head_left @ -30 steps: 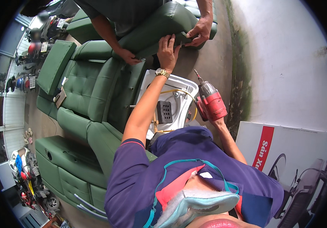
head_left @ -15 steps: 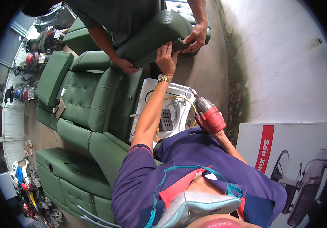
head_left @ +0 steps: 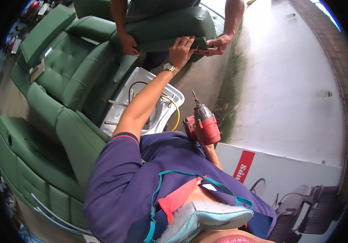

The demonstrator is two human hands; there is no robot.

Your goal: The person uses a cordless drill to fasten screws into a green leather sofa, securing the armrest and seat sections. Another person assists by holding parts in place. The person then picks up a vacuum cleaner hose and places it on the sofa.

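Observation:
My left hand [head_left: 180, 50], with a gold watch on the wrist, reaches up and presses its fingers on the underside edge of a dark green padded cushion [head_left: 170, 24]. Another person holds that cushion with one hand [head_left: 129, 44] on its left and one hand [head_left: 218, 45] on its right. My right hand [head_left: 208, 149] grips a red cordless drill [head_left: 204, 123] close to my chest, bit pointing up. Most of that hand is hidden behind the drill body.
A white plastic base [head_left: 119, 105] with metal rods and a yellow cable [head_left: 175, 107] lies under my left arm. Green tufted recliner seats [head_left: 60, 81] fill the left side. A printed cardboard box [head_left: 295, 178] sits at the lower right on grey concrete [head_left: 287, 81].
The view has closed in on the cushion. My left hand stays on its edge and the other person's hands keep holding it. The drill sits a little lower, nearer my chest.

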